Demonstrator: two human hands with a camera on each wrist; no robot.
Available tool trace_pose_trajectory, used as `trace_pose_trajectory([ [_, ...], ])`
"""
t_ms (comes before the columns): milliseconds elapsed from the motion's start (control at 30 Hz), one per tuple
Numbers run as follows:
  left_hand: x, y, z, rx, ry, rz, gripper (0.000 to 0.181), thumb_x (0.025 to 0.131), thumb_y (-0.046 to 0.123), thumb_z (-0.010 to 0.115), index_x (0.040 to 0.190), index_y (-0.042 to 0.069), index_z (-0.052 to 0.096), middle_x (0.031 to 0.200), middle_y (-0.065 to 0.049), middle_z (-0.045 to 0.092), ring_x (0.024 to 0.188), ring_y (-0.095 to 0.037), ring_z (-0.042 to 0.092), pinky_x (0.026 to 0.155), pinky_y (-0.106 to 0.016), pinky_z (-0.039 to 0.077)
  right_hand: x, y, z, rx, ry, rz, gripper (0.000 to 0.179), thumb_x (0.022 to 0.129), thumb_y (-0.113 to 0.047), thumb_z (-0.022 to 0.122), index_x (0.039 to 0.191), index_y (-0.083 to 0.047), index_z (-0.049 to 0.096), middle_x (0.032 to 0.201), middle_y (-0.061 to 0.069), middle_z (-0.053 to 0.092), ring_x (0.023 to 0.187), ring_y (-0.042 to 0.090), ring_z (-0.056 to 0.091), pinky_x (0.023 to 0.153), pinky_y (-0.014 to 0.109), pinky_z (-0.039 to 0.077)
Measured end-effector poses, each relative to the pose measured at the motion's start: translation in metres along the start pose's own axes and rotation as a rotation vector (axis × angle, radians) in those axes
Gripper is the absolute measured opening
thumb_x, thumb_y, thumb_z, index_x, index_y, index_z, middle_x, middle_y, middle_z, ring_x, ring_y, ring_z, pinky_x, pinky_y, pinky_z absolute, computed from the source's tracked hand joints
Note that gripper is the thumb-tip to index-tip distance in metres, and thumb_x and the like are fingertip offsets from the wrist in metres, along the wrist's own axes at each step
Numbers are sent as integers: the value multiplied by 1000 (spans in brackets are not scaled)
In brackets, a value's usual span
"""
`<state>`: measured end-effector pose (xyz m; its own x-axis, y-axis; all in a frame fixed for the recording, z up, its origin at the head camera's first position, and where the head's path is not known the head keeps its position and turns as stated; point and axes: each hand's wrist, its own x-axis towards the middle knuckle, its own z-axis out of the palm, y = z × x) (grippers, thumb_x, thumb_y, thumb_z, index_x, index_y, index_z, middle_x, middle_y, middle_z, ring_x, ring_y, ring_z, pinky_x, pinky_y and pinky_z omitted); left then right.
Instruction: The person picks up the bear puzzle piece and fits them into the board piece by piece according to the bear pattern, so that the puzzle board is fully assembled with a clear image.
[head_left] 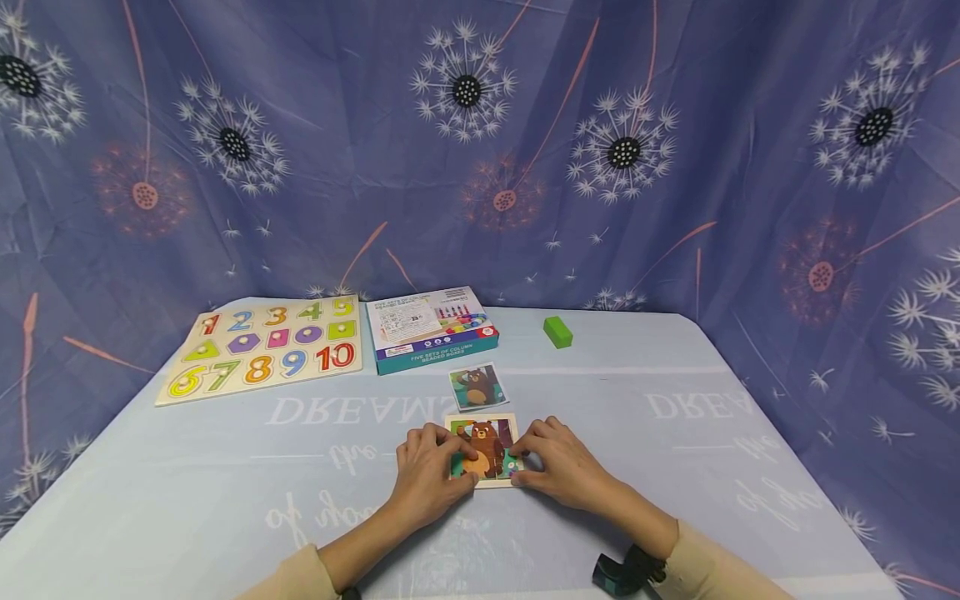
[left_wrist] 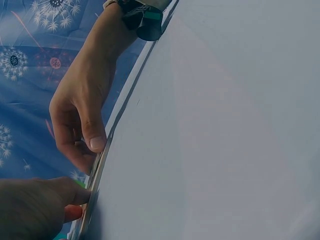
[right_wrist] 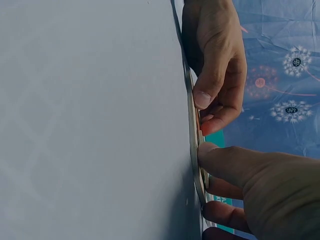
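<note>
A square wooden tray puzzle (head_left: 487,446) showing a brown bear lies flat on the table between the two hands. My left hand (head_left: 427,467) rests thumb and index fingertips on its left and lower part, over the bear's belly. At its right side, the thumb and index finger of my right hand (head_left: 566,467) touch the pieces beside the rim. The puzzle (right_wrist: 194,135) appears edge-on in the right wrist view, my right hand (right_wrist: 265,185) near and my left hand (right_wrist: 217,60) beyond. A matching bear picture (head_left: 477,387) lies just behind the puzzle.
A wooden number and shape board (head_left: 258,346) lies at the back left. Beside it is a flat boxed toy set (head_left: 431,329) with a teal side. A green block (head_left: 557,332) sits at the back right. A patterned curtain (head_left: 360,150) hangs behind the table.
</note>
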<state>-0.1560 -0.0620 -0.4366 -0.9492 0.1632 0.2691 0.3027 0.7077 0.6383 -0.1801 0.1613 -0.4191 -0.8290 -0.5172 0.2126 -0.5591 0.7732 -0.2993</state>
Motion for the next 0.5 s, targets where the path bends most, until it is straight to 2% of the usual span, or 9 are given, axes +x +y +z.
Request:
trace_pose_trajectory([
  [300, 1, 0, 0, 4, -3, -5, 15, 70, 25, 75, 83, 25, 68, 98, 1, 47, 98, -21, 35, 87, -47, 23, 1, -1, -1, 6, -14, 8, 31, 73, -43, 76, 96, -24, 71, 91, -9, 57, 82, 5, 39, 72, 24, 35],
  [500, 2, 4, -1, 1, 13, 18, 16, 70, 25, 75, 84, 23, 69, 97, 1, 47, 98, -21, 35, 88, -47, 24, 0, -1, 0, 4, -8, 0, 30, 72, -41, 77, 96, -24, 71, 91, -9, 57, 81, 5, 39, 72, 24, 34],
])
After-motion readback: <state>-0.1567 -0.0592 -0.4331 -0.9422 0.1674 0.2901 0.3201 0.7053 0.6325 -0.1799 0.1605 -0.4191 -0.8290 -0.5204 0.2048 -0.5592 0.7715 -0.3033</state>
